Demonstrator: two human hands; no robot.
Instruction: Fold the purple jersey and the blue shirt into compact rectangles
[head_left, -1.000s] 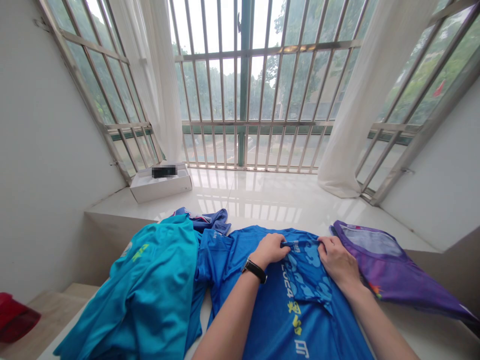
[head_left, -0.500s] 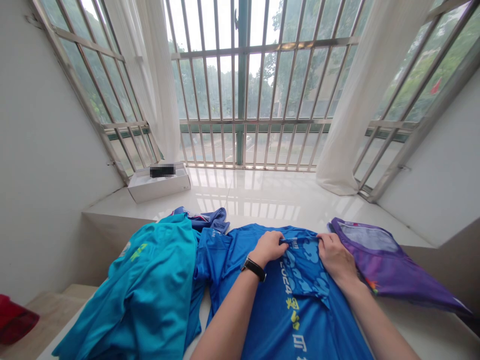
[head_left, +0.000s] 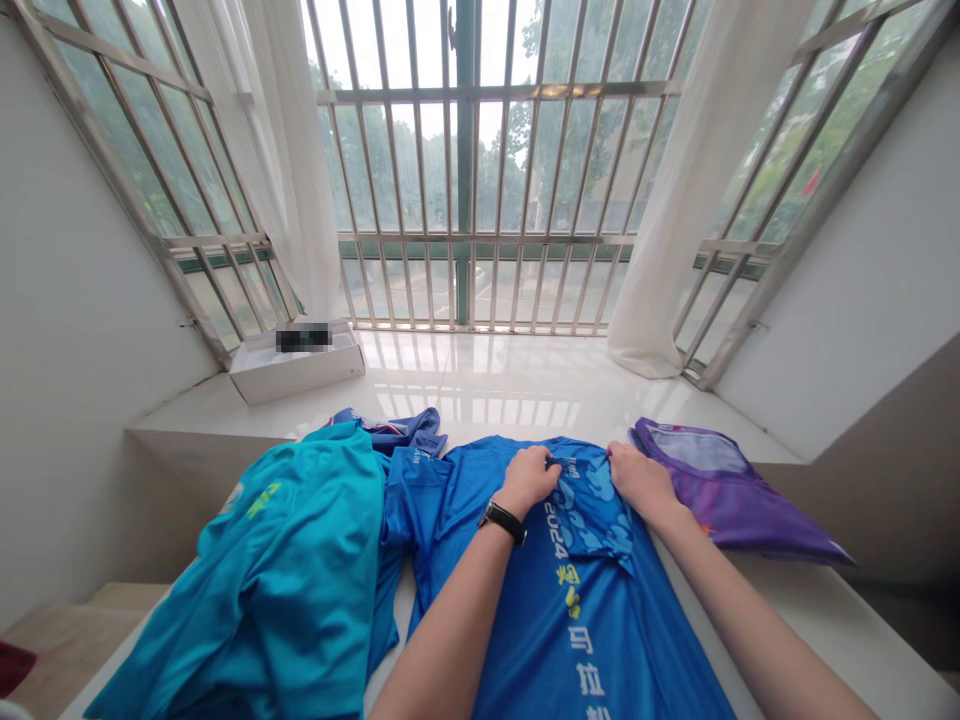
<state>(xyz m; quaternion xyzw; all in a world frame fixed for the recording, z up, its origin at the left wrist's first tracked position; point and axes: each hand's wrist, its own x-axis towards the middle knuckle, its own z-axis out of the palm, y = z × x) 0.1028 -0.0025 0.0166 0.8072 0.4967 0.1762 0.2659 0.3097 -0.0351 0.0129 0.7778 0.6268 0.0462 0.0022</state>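
Note:
A blue T-shirt with white and yellow lettering is spread in front of me, its far edge on the white sill. One sleeve, patterned with light blue clouds, is folded inward over the shirt's body. My left hand, below a black-strapped watch, pinches the sleeve's left end. At the fold's right corner, my right hand is closed on the fabric. To the left a teal shirt lies rumpled against the blue one. A folded purple shirt rests just beyond my right hand.
A white open box with a blurred dark item sits at the sill's left. Behind the teal shirt lies a dark blue garment. White curtains hang before a barred window. Something red shows at lower left.
The whole view has shifted, so things appear slightly further left. Both hands keep hold of the folded sleeve, and more of the shirt's lettering shows below.

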